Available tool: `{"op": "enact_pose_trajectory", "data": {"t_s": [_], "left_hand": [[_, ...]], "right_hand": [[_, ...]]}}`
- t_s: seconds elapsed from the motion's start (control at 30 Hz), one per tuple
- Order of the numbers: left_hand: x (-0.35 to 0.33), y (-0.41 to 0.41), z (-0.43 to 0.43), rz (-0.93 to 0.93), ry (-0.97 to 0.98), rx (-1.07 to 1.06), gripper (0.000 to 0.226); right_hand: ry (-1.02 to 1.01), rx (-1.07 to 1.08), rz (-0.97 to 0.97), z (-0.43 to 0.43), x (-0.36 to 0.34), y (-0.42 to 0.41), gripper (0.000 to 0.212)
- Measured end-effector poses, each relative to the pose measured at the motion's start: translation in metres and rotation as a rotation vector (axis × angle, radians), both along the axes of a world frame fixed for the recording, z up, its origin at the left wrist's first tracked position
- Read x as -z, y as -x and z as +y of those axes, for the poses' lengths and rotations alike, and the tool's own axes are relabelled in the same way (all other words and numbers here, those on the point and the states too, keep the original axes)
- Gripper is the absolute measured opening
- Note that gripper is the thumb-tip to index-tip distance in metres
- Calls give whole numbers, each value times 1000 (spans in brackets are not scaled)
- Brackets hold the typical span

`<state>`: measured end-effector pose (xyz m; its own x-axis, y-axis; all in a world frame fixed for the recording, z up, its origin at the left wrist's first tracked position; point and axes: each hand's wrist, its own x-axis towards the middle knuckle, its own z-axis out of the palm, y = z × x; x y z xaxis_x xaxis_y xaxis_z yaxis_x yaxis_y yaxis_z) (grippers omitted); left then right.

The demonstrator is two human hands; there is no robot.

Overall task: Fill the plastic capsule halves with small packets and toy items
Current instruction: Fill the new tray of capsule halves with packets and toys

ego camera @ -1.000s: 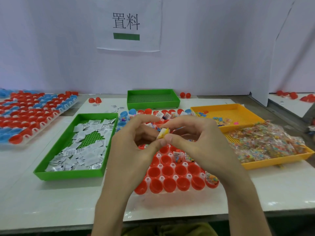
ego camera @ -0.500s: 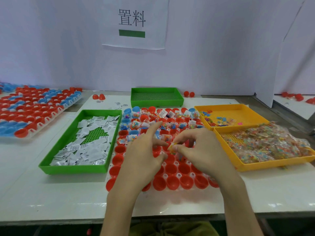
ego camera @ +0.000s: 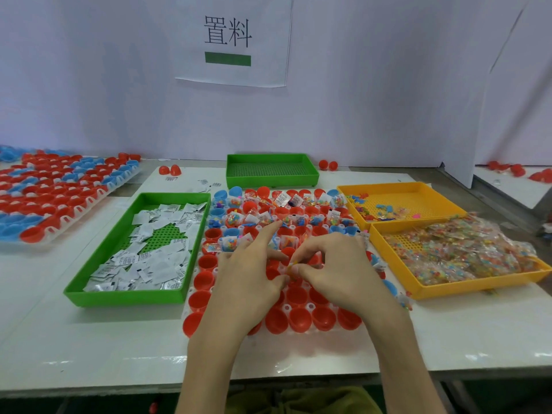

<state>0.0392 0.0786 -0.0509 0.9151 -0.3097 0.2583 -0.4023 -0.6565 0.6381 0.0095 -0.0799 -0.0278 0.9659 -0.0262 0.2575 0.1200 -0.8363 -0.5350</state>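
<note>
Nearest, both forearms reach in from the bottom edge over the white table (ego camera: pixel 89 348). The right hand (ego camera: pixel 337 270) has its thumb and forefinger pinched tight on a small yellowish packet (ego camera: pixel 290 266), the other fingers curled in. The left hand (ego camera: pixel 254 276) lies palm down on the capsule tray (ego camera: pixel 191 309); its thumb meets the same packet from the left, its forefinger points out straight toward the far rows, and the remaining fingers are loosely spread, gripping nothing else. The packet sits just above the middle of the tray, over a red capsule half (ego camera: pixel 297 295) in the still-hollow near rows.

Those near rows hold bare red halves; the far rows (ego camera: pixel 286 210) hold red and blue halves already stuffed with white sachets and clear bags of coloured bits.

Left of the tray, touching it, a green tray (ego camera: pixel 89 291) carries a loose heap of white sachets (ego camera: pixel 149 264). Right of it, a yellow tray (ego camera: pixel 418 289) is piled with clear toy bags (ego camera: pixel 466 252), and just behind that a second yellow tray (ego camera: pixel 418 195) has a few coloured toy pieces.

Farther back stands a bare green tray (ego camera: pixel 268 180), with loose red halves either side. At far left another rack of red and blue halves (ego camera: pixel 53 192) extends out of view. On the wall hangs a paper sign (ego camera: pixel 233 40).
</note>
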Motion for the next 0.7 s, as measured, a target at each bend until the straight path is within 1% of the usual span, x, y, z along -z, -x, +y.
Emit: {"op": "enact_pose_trajectory", "data": {"t_s": [0.1, 0.2, 0.33, 0.43, 0.5, 0.6, 0.7], "left_hand": [[1, -1, 0, 7, 16, 3, 89], [1, -1, 1, 13, 11, 7, 89], [-1, -1, 1, 17, -11, 12, 88], [-4, 0, 1, 26, -2, 16, 87], [-6, 1, 1, 31, 2, 21, 84], [-9, 3, 1, 25, 29, 44, 79], [-14, 6, 7, 29, 110, 62, 70]], "right_hand": [[68, -8, 18, 0, 2, 0, 17], [159, -11, 5, 0, 4, -1, 4], [275, -50, -10, 1, 7, -3, 14], [335, -76, -21, 1, 5, -4, 17], [325, -66, -46, 0, 4, -5, 15], [257, -41, -88, -1, 5, -5, 14], [204, -65, -90, -1, 4, -4, 12]]}}
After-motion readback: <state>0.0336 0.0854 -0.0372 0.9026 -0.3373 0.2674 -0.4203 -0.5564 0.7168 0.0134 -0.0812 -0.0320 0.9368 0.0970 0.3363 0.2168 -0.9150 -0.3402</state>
